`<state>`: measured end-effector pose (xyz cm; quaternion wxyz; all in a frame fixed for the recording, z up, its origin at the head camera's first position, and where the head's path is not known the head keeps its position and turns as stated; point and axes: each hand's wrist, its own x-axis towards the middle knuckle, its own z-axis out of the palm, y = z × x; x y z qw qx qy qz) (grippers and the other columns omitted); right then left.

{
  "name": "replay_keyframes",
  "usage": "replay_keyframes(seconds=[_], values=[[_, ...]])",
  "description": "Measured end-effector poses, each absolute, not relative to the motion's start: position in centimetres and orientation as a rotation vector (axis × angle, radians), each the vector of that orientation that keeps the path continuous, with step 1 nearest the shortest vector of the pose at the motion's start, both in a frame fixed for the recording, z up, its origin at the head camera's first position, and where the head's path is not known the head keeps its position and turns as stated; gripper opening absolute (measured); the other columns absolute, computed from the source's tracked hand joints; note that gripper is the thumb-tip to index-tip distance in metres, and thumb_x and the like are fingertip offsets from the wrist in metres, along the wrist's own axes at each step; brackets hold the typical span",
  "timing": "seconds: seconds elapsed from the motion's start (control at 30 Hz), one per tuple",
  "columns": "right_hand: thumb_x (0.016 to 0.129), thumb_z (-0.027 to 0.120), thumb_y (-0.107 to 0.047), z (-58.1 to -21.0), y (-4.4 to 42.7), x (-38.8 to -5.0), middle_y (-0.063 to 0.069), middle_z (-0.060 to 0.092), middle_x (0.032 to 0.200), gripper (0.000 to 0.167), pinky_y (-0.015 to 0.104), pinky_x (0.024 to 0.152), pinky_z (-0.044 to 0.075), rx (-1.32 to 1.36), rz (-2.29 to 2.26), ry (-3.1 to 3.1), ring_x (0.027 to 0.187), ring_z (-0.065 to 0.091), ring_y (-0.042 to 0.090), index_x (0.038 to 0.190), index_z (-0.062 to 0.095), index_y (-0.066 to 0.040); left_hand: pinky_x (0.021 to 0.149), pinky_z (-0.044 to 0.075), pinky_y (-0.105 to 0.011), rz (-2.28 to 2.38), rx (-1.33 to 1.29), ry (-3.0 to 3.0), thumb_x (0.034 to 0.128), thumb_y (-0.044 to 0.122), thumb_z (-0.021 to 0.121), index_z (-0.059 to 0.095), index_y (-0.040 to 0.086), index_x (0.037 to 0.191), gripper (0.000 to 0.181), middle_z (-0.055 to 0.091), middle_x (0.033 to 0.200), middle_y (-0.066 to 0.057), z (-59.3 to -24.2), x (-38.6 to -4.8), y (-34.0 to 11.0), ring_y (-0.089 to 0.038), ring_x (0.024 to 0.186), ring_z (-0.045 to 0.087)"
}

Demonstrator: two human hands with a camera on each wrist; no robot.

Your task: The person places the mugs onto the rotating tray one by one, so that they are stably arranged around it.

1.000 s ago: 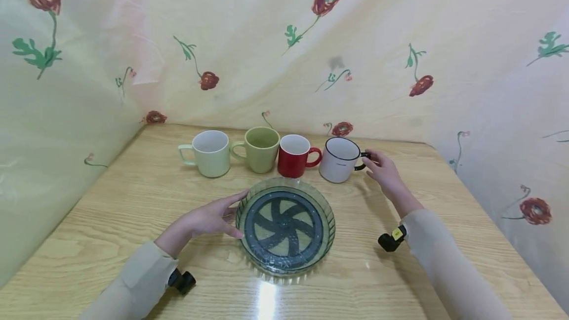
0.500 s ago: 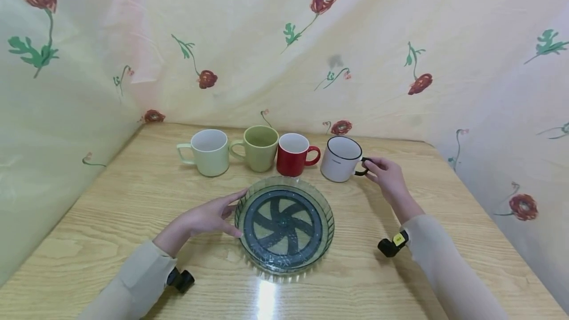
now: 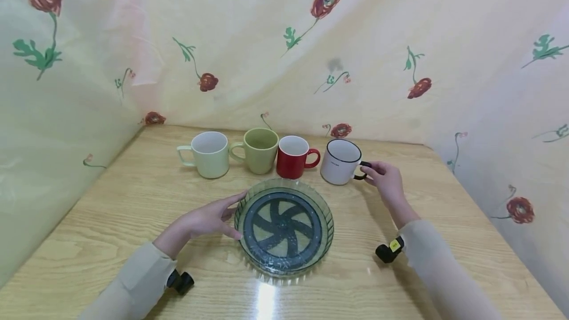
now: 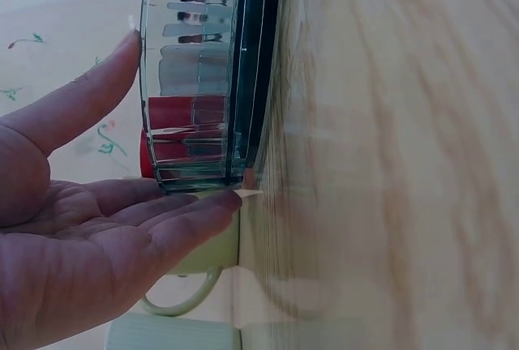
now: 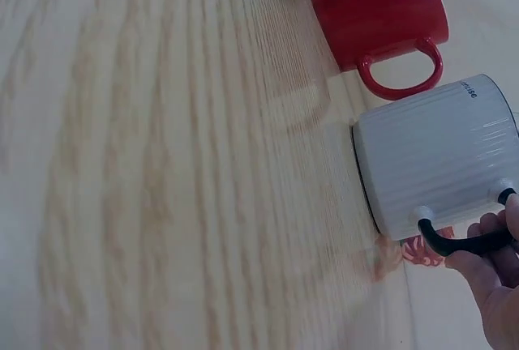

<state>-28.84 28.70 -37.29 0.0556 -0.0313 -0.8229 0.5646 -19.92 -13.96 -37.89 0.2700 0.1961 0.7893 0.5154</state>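
A clear glass dish (image 3: 284,231) with a dark swirl pattern stands on the wooden table. The left hand (image 3: 209,219) touches its left side, fingers extended; in the left wrist view the thumb and fingers of that hand (image 4: 89,196) lie along the glass wall (image 4: 195,66). At the back right, the right hand (image 3: 386,181) pinches the black handle of a white mug (image 3: 339,164) with a black rim. The right wrist view shows the fingers (image 5: 495,261) curled at that handle (image 5: 462,243), the mug (image 5: 438,160) upright on the table.
Left of the white mug, in a row behind the dish, stand a red mug (image 3: 291,162), an olive-green mug (image 3: 260,154) and a pale green mug (image 3: 211,159). A flowered cloth (image 3: 249,38) hangs behind the table (image 3: 133,211).
The right hand has closed its fingers on the white mug's handle, and the mug has turned slightly so the handle points a little more toward the front. The left hand stays at the dish.
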Motion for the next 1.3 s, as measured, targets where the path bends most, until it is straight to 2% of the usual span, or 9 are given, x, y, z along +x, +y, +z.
replay_keyframes(seconds=[0.13,0.33,0.47,0.7,0.93,1.03,1.2,1.3], values=[[0.096,0.06,-0.013,-37.3,28.2,-28.6,-0.022,0.063,0.081,0.042,0.014,0.077,0.056,-0.125,1.722,-2.454,0.082,0.061,-0.011,0.126,0.054,0.015,0.117,0.024,-0.056,1.393,0.531,2.124,0.0776,0.004,0.077,0.006,0.003,0.155,0.105,0.001,0.161,-0.026,-38.0,-19.8,-14.1,-0.053,0.142,0.02],[0.095,0.062,-0.015,-37.2,27.1,-28.4,-0.022,0.062,0.081,0.04,0.012,0.074,0.056,-0.161,1.697,-2.431,0.08,0.061,-0.012,0.124,0.057,0.012,0.116,0.027,-0.057,1.378,0.522,2.15,0.0778,0.005,0.077,0.008,0.003,0.155,0.104,0.004,0.16,-0.026,-37.9,-19.5,-14.6,-0.052,0.141,0.023],[0.095,0.062,-0.014,-37.0,26.6,-28.1,-0.02,0.062,0.082,0.039,0.012,0.074,0.056,-0.153,1.69,-2.437,0.079,0.06,-0.012,0.123,0.058,0.012,0.116,0.027,-0.057,1.369,0.516,2.156,0.0781,0.006,0.077,0.008,0.004,0.156,0.104,0.004,0.161,-0.026,-37.9,-19.5,-14.9,-0.052,0.141,0.023],[0.095,0.062,-0.016,-36.2,26.3,-27.1,-0.025,0.061,0.079,0.041,0.012,0.074,0.056,-0.14,1.715,-2.41,0.082,0.062,-0.011,0.124,0.057,0.012,0.116,0.027,-0.057,1.356,0.537,2.161,0.0786,0.008,0.077,0.007,0.004,0.156,0.104,0.004,0.161,-0.026,-38.0,-19.6,-15.1,-0.053,0.141,0.023],[0.096,0.061,-0.015,-35.4,26.1,-25.8,-0.026,0.064,0.08,0.041,0.013,0.075,0.056,-0.067,1.74,-2.392,0.081,0.063,-0.012,0.124,0.055,0.014,0.116,0.027,-0.057,1.349,0.539,2.164,0.0786,0.008,0.077,0.008,0.004,0.156,0.104,0.004,0.16,-0.026,-37.8,-19.7,-15.1,-0.053,0.141,0.023],[0.095,0.062,-0.014,-35.1,25.9,-25.3,-0.024,0.066,0.08,0.037,0.013,0.075,0.056,-0.036,1.77,-2.36,0.081,0.064,-0.01,0.12,0.058,0.013,0.116,0.026,-0.057,1.349,0.54,2.164,0.0787,0.008,0.077,0.008,0.004,0.156,0.104,0.004,0.161,-0.026,-37.8,-19.7,-15.1,-0.052,0.141,0.023],[0.093,0.064,-0.013,-34.6,25.6,-24.5,-0.021,0.068,0.082,0.019,0.014,0.074,0.057,0.012,1.812,-2.333,0.081,0.066,-0.008,0.106,0.065,0.001,0.117,0.025,-0.056,1.358,0.562,2.148,0.0789,0.008,0.077,0.007,0.002,0.155,0.104,0.003,0.161,-0.025,-38.0,-19.7,-14.7,-0.051,0.142,0.022],[0.093,0.064,-0.013,-34.4,25.2,-23.9,-0.021,0.069,0.082,0.02,0.015,0.074,0.057,0.038,1.817,-2.343,0.082,0.066,-0.007,0.107,0.065,0.002,0.117,0.026,-0.056,1.35,0.585,2.143,0.0793,0.008,0.077,0.006,0.001,0.155,0.104,0.003,0.161,-0.026,-38.1,-19.7,-14.5,-0.052,0.141,0.022]])
